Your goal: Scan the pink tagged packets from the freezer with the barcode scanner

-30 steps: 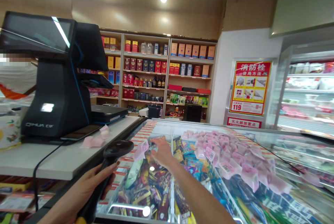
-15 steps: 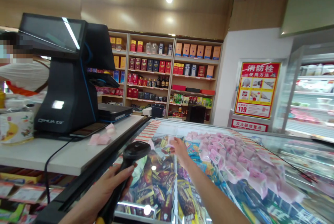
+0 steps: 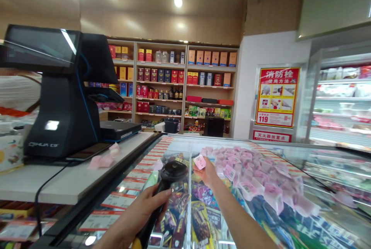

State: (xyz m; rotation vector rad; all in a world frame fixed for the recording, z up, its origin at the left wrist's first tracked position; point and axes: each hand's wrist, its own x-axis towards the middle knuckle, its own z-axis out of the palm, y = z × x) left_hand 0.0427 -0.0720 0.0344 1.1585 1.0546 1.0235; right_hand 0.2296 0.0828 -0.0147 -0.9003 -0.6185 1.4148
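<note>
My left hand [image 3: 155, 206] is wrapped round the handle of a black barcode scanner [image 3: 174, 169], its head tilted up and toward the right. Just right of the scanner head, my right hand [image 3: 207, 171] pinches a small pink packet [image 3: 199, 161] with a white barcode label facing up. Both hands are over the glass top of a chest freezer [image 3: 176, 144]. Many similar pink packets [image 3: 261, 171] lie spread on the glass to the right of my right hand. Colourful wrapped goods [image 3: 203, 225] show through the glass below.
At left a black point-of-sale terminal [image 3: 58, 113] stands on a white counter [image 3: 58, 187], with a few pink packets [image 3: 102, 160] beside it. A cable [image 3: 39, 198] hangs over the counter's edge. Part of a person [image 3: 17, 94] shows behind the terminal. Shelves of boxes [image 3: 159, 75] line the back wall.
The scanner in my left hand has moved right and closer to my right hand. The pink packet now shows its barcode label plainly. The view has shifted slightly right.
</note>
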